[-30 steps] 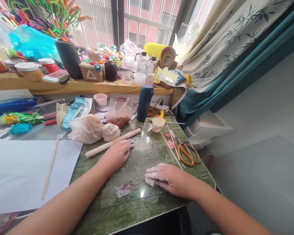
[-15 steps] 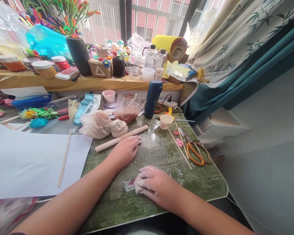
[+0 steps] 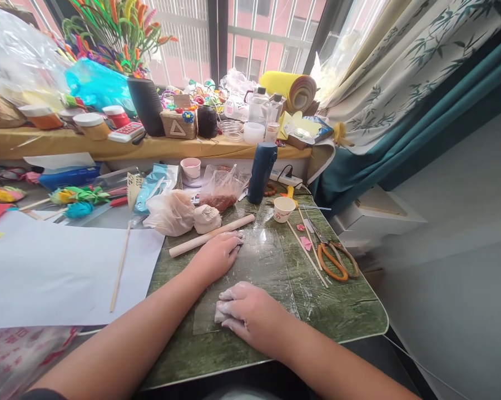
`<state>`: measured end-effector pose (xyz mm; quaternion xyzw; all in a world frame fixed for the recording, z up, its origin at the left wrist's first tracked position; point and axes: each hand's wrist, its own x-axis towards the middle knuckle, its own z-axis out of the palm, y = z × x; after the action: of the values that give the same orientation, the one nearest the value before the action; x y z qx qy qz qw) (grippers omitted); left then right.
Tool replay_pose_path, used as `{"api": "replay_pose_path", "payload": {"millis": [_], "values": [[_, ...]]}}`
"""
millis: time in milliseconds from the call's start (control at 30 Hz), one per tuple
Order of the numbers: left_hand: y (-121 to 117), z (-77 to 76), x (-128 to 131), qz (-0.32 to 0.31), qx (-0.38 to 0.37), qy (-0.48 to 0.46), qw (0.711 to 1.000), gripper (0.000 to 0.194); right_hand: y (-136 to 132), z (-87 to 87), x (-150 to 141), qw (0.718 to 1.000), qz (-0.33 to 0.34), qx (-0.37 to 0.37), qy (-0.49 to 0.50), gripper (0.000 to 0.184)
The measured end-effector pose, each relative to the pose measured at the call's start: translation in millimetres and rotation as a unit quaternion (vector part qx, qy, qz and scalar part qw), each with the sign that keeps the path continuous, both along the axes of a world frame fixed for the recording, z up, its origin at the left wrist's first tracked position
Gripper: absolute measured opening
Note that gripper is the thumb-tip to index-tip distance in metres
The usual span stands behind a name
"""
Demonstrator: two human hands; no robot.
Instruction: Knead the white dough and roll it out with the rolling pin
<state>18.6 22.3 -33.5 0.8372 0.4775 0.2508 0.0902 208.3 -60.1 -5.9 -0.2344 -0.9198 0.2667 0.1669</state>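
Head cam | R hand [image 3: 248,311] palm-down, grip on white lump [image 3: 220,313] | L hand [image 3: 223,253] flat, grip unclear

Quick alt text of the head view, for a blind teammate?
The right hand holds a pale lump on a clear sheet atop a green table. The left hand rests near a rolling pin; scissors lie rightward.

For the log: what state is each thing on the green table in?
Left hand: palm down, empty
Right hand: whitened fingers, curled over pale piece
Pale piece: mostly hidden under the fingers
Clear sheet: flat, smeared
Pale rod: lying flat
Pale lump: uncovered
Dark blue bottle: upright, capped
White cup: upright, uncovered
Scissors: lying down, handles apart
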Motion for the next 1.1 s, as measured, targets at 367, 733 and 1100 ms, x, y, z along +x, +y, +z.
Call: {"api": "replay_pose_path", "payload": {"millis": [367,733,1100], "values": [[3,-2.9,-4,-0.014,-0.003,-0.011,1.0,0.032,0,-14.8,-22,0.98,-0.194,-0.015,0.046,0.011],[2,-1.5,-4,-0.018,-0.013,-0.024,0.999,0.031,0,-5.6,13,0.987,-0.159,-0.02,0.035,0.011],[1,1.7,-4,-0.024,-0.016,-0.014,0.999,0.027,-21,-10.1,-11,0.998,-0.008,0.03,0.055,0.027]]}}
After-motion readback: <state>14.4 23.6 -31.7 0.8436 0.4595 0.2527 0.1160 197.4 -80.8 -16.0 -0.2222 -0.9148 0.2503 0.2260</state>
